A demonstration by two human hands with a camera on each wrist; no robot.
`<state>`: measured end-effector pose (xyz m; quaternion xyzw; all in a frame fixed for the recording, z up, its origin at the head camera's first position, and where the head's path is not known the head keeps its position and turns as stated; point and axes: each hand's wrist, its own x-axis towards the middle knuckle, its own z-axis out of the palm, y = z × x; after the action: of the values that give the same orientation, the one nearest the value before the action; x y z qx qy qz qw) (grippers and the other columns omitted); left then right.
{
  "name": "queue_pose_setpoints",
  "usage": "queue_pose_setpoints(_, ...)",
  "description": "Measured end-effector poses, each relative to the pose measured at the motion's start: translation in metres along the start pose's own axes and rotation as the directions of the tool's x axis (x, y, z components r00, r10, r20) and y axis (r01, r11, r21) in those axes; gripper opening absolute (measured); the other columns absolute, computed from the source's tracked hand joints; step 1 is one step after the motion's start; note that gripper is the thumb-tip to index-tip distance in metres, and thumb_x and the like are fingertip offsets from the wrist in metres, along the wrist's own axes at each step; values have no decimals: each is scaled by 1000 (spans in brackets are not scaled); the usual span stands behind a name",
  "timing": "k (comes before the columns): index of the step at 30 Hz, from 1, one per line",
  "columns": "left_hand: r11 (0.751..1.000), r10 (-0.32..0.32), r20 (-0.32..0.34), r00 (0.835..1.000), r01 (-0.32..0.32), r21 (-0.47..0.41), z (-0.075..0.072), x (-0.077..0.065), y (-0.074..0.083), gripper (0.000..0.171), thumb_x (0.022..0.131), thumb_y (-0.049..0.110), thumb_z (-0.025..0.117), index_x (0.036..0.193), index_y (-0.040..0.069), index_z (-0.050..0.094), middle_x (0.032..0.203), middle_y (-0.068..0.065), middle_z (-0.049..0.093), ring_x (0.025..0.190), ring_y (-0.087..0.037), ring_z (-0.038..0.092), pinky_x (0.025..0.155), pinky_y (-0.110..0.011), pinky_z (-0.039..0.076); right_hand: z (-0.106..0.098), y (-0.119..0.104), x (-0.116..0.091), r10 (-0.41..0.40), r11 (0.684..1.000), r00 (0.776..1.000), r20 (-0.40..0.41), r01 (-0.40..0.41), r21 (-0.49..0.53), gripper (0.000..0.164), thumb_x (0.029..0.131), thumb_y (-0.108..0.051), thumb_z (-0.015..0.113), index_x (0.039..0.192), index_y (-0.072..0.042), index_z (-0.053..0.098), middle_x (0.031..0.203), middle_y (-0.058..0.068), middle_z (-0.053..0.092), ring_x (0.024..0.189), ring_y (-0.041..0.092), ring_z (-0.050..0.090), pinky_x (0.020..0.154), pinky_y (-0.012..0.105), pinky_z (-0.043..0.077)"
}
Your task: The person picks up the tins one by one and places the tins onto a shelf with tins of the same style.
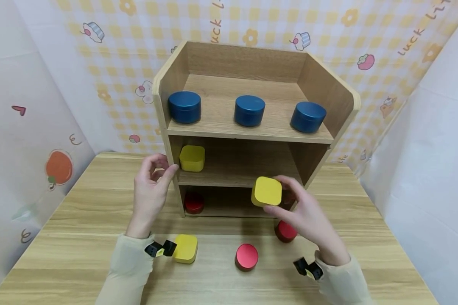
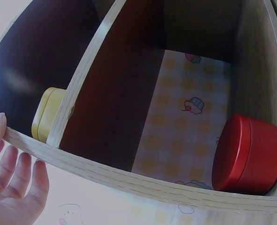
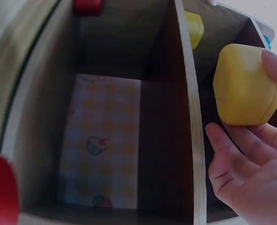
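My right hand (image 1: 309, 217) grips a yellow square tin (image 1: 267, 192) between thumb and fingers. In the head view this tin overlaps the front of the small wooden shelf (image 1: 248, 134), by its middle and bottom levels. The right wrist view puts the tin (image 3: 244, 86) at the middle level's opening. My left hand (image 1: 149, 190) holds the shelf's left side panel, thumb at the front edge and fingers on the outside. Close to that thumb, another yellow tin (image 1: 192, 159) stands at the left of the middle level. Below it, a round red tin (image 1: 194, 203) sits at the bottom left.
On the top level stand three round blue tins, at left (image 1: 185, 107), middle (image 1: 249, 111) and right (image 1: 308, 117). In front of the shelf, the wooden table (image 1: 80, 250) bears a yellow tin (image 1: 185, 248) by the left wrist and two red tins (image 1: 246, 257), one near the right hand.
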<state>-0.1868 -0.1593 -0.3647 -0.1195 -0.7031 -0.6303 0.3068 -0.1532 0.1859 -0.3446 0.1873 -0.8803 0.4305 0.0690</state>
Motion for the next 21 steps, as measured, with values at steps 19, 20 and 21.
queue_pose_setpoints(19,1000,-6,5,1000,6,0,-1,0,0,26,91,2,68,112,-4,55,96,-3,55,92,-17,54,79,-25,45,17,-13,78,-8,1000,999,41,8,7,61,85,-34,77,135,-11,52,122,5,60,97,22,57,83,41,49)
queue_pose_setpoints(20,1000,-6,5,1000,6,1,-1,0,0,26,91,2,68,112,-4,55,96,-3,55,92,-17,54,79,-25,45,18,-12,81,-3,1000,999,50,3,7,62,85,-35,77,136,-10,51,124,5,60,102,22,57,88,42,48)
queue_pose_setpoints(21,1000,-6,4,1000,6,1,-1,0,0,26,91,2,68,112,-4,55,96,-3,55,92,-17,54,79,-25,45,18,-11,83,3,1000,998,62,-3,5,63,85,-35,76,137,-10,50,127,7,58,108,23,56,93,44,47)
